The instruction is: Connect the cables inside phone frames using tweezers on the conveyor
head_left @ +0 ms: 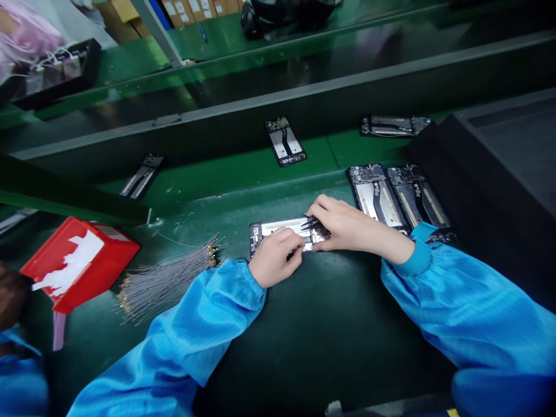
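The right hand's fingers are closing around dark tweezers, whose points are aiming left over an opened phone body. Its thumb is reaching down to the near edge of that body, by the right end. The left hand is curling its fingers over the phone's near side, just left of the tweezers; whether they are pinching anything, I cannot tell, as the knuckles are hiding the tips. The phone body is lying flat and lengthwise on the green bench, between and beneath both hands.

Just beyond the right wrist, two more opened phones, one on the left and one on the right, are lying side by side. Left of the left hand, a bundle of thin grey cables is spreading across the bench, and a red bin is sitting further left. Another person's hand is showing at the left edge, near the bin. On the far side, single phone units are lying at left, centre and right.
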Demonstrator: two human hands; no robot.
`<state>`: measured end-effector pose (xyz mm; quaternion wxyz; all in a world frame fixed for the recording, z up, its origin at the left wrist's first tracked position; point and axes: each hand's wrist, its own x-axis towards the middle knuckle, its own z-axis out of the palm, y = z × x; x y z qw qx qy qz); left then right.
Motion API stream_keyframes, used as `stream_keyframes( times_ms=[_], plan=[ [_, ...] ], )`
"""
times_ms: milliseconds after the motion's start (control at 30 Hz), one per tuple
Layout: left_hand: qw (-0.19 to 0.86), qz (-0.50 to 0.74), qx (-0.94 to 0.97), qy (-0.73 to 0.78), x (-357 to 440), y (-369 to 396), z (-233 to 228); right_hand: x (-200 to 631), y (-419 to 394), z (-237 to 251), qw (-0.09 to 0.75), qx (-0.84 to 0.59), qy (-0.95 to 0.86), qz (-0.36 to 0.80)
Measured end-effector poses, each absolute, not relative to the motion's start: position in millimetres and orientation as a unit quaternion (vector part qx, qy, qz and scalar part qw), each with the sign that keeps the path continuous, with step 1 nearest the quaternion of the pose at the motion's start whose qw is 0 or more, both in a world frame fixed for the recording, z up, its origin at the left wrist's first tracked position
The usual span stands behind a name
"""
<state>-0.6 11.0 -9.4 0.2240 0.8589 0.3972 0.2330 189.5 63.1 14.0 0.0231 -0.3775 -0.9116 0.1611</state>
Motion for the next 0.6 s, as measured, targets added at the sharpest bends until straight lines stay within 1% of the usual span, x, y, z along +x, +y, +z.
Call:
stream_keyframes(
  times_ms=[167, 333, 600],
  plan=[
    [0.235, 0.223, 0.857, 0.401, 0, 14, -9, 187, 65, 17, 0.011, -0.348, -0.927, 0.137],
    [0.221, 0.218, 0.858, 0.408, 1, 15, -10, 186, 67, 17, 0.010, -0.310, -0.945, 0.107],
    [0.232, 0.225, 0.865, 0.384, -3, 16, -8, 178, 64, 18, -0.027, -0.358, -0.926, 0.113]
  ],
)
